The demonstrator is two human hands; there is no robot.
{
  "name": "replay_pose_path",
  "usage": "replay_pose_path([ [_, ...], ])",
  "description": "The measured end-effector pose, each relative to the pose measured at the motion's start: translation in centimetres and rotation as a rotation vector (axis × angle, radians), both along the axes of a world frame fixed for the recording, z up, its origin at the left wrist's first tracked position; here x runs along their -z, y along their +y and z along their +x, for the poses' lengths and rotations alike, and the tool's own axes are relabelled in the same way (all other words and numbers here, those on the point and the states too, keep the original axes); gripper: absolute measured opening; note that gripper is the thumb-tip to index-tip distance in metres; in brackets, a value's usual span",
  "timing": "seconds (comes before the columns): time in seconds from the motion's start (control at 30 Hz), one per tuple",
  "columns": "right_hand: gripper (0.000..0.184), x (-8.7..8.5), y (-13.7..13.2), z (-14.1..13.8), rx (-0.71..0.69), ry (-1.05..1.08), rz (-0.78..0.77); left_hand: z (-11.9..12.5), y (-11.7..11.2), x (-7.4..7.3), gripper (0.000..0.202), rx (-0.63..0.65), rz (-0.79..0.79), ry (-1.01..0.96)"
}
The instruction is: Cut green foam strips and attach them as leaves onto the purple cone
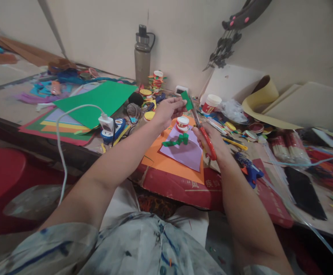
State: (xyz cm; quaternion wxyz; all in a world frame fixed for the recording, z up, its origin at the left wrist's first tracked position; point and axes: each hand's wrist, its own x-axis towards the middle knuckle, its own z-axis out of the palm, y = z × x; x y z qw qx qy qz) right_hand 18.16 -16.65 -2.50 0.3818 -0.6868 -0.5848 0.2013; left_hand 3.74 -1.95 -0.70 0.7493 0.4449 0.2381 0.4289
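Between the fingertips of my left hand (170,110) is a small strip of green paper (187,101), held up over the table. My right hand (208,135) is closed round the red handles of a pair of scissors (206,142). The blades point up and away, right beside the green strip; whether they touch it I cannot tell. Below my hands, cut green paper pieces (178,140) lie on a purple sheet (183,152), which rests on an orange sheet (157,154). A small white and red paper cup (183,124) stands at the purple sheet's far edge.
A grey bottle (143,57) stands against the wall. Green card (97,101) and other coloured sheets lie left, by a blue power strip (113,131) with a white cable. To the right are a paper cup (211,104), a blue glue gun (251,172) and a black phone (305,191).
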Motion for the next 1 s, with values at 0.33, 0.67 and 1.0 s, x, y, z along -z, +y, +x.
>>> replay_pose_path([
  [0.33,0.053,0.4,0.1,0.0,-0.010,0.046,0.006,0.1,0.1,0.3,0.027,0.006,-0.001,-0.006],
  [0.67,0.056,1.2,0.6,0.7,-0.028,0.000,-0.012,0.1,-0.2,-0.1,0.026,0.002,-0.022,-0.023],
  [1.0,0.059,1.7,0.6,0.8,-0.028,0.029,0.000,0.1,-0.3,0.0,0.027,-0.013,-0.018,0.001],
])
